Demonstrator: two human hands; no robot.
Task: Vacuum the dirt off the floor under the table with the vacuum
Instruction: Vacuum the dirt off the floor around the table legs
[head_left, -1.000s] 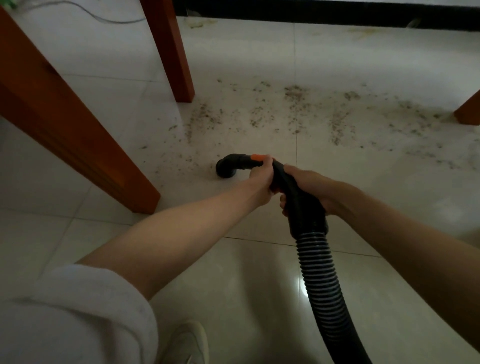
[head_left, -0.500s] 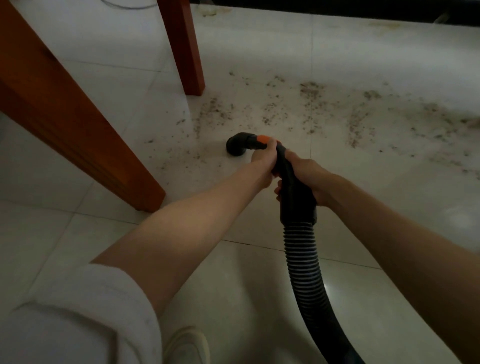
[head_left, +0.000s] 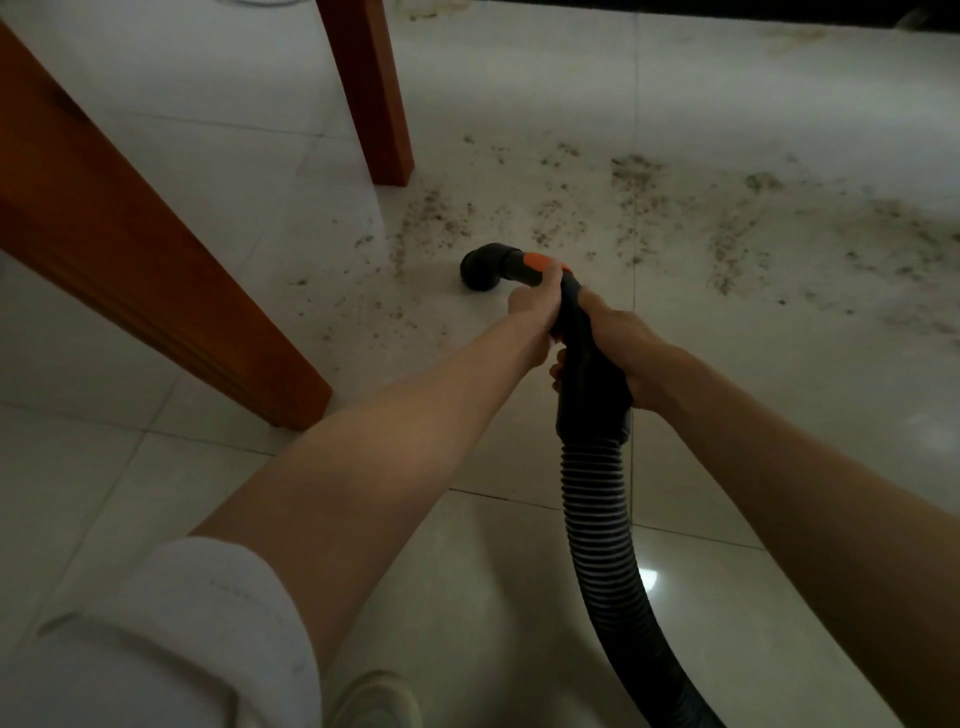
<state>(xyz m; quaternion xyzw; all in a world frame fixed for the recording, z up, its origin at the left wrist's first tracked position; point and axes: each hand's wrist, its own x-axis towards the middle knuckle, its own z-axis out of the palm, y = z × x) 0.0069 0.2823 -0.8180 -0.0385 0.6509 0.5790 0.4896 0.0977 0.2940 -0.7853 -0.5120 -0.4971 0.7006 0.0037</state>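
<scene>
Here both grip the vacuum hose (head_left: 592, 467): left hand (head_left: 535, 312) near the nozzle (head_left: 483, 267), right hand (head_left: 618, 343) behind; dirt (head_left: 639, 176) scattered across floor (head_left: 779, 415).

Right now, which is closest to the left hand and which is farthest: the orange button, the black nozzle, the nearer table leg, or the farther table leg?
1. Orange button: beside the left hand, on the vacuum handle.
2. Black nozzle: just ahead, to the left, on the floor.
3. and 4. Farther table leg, ahead, and nearer table leg, left: too close to call.
</scene>
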